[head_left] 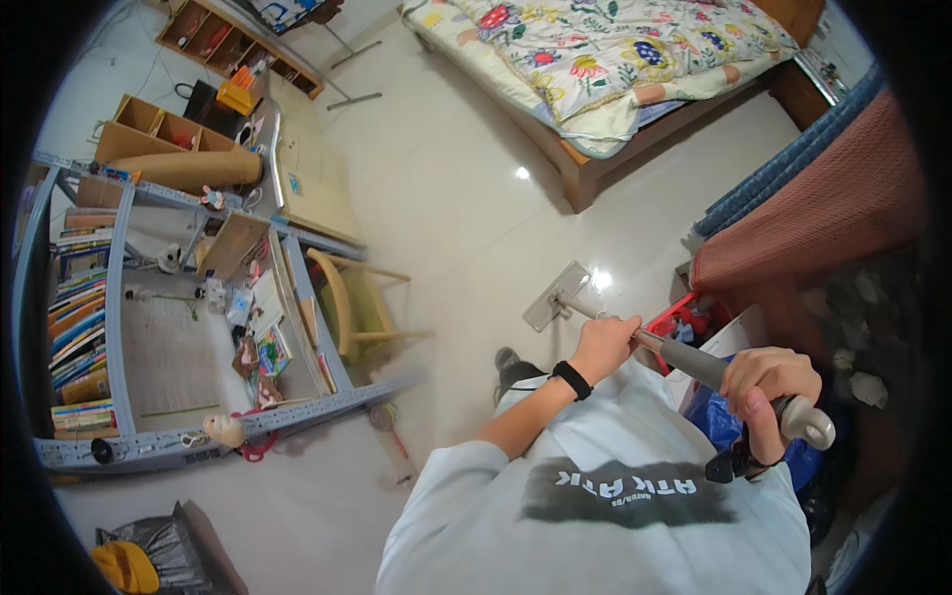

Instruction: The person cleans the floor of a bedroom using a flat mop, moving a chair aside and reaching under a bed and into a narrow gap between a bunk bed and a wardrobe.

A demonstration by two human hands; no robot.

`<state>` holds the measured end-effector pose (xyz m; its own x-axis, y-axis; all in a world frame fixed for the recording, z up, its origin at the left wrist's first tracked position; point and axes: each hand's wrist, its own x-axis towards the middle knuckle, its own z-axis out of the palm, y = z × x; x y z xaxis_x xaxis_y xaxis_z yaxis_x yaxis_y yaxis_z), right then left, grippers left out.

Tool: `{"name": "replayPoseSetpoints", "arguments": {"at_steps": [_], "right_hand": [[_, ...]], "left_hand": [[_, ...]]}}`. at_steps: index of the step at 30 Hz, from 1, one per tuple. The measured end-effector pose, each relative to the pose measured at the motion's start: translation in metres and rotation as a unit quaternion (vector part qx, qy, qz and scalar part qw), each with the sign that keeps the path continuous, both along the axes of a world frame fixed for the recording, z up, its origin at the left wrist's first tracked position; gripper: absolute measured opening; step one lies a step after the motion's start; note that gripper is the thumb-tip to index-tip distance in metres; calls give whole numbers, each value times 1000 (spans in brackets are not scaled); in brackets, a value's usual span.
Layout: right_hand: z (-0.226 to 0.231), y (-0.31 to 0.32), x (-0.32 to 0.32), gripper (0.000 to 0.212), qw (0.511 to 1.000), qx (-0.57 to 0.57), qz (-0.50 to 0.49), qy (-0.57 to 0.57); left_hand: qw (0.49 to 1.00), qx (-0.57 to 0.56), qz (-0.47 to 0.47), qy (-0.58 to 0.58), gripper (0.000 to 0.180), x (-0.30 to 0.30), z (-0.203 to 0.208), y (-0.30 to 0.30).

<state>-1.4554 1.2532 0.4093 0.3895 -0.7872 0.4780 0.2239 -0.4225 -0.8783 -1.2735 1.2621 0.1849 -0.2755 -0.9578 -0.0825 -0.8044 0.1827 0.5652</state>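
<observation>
A flat mop slants across my front, its grey handle [691,363] running from upper left to lower right. Low on the pole, my left hand [603,349] is wrapped round it. Near the top end, beside the pale end cap, my right hand [772,389] grips the handle with the thumb laid along it. The rectangular mop head [557,296] rests flat on the shiny tiled floor ahead of my feet. A black band circles my left wrist, and a dark strap is on my right wrist.
A bed [595,69] with a flowered quilt stands ahead, its wooden leg [583,188] at the near corner. To the left are a wooden chair [342,307] and a blue-framed shelf [119,297] with books. At right hang towels [803,188] above a red basket [684,315].
</observation>
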Motion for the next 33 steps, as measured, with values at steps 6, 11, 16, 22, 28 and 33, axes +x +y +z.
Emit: {"name": "replayPoseSetpoints", "arguments": {"at_steps": [6, 11, 16, 22, 28, 33], "right_hand": [[-6, 13, 4, 13, 998, -37, 45, -16], [-30, 20, 41, 13, 997, -50, -39, 36], [-75, 31, 95, 16, 985, -2, -68, 157], [-38, 65, 102, 11, 972, 74, -121, 187], [36, 82, 106, 13, 972, 32, -115, 204], [27, 86, 123, 14, 987, -26, -111, 115]], "left_hand": [[998, -34, 9, 45, 17, 15, -13, 2], [997, -55, 43, 22, 19, 56, -21, -39], [998, -49, 28, -14, 16, 107, -72, -68], [997, -48, -60, 12, 10, 95, -62, -32], [984, -30, -147, 92, 18, 74, 2, 10], [981, -53, -128, 134, 23, 73, 0, 14]]}}
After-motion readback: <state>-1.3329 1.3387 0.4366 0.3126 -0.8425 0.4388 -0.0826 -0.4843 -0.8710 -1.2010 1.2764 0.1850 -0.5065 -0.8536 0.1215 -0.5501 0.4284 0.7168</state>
